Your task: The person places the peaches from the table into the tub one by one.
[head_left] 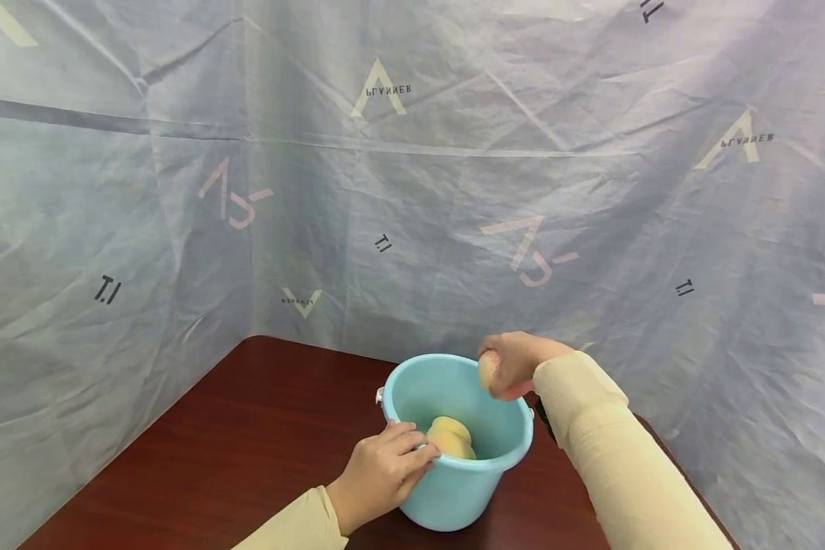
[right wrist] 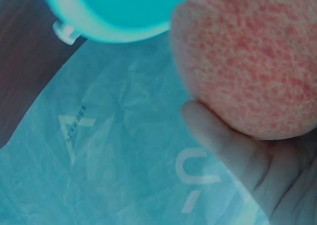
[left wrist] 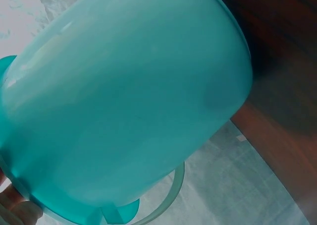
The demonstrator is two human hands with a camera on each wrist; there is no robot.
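Note:
A light-blue bucket (head_left: pixel 447 489) stands upright on the table. My left hand (head_left: pixel 383 472) grips its near-left rim, fingers over the edge; in the left wrist view the bucket's side (left wrist: pixel 129 96) fills most of the frame and a few fingertips (left wrist: pixel 25 210) show at the rim. My right hand (head_left: pixel 519 363) holds a peach (head_left: pixel 488 369) above the far-right rim. Seen from the right wrist, the peach (right wrist: pixel 252 66) is round, speckled red over pale yellow, with a crease, and the thumb lies against it. Inside the bucket lie yellow rounded pieces (head_left: pixel 451 437), partly hidden by the near rim.
The dark red-brown table (head_left: pixel 247 458) extends to the left of the bucket. Grey printed sheeting (head_left: pixel 419 191) hangs behind and along both sides. The bucket has a handle (left wrist: pixel 173 193) hanging down at its side, and a white handle mount (head_left: pixel 380 396) on the left.

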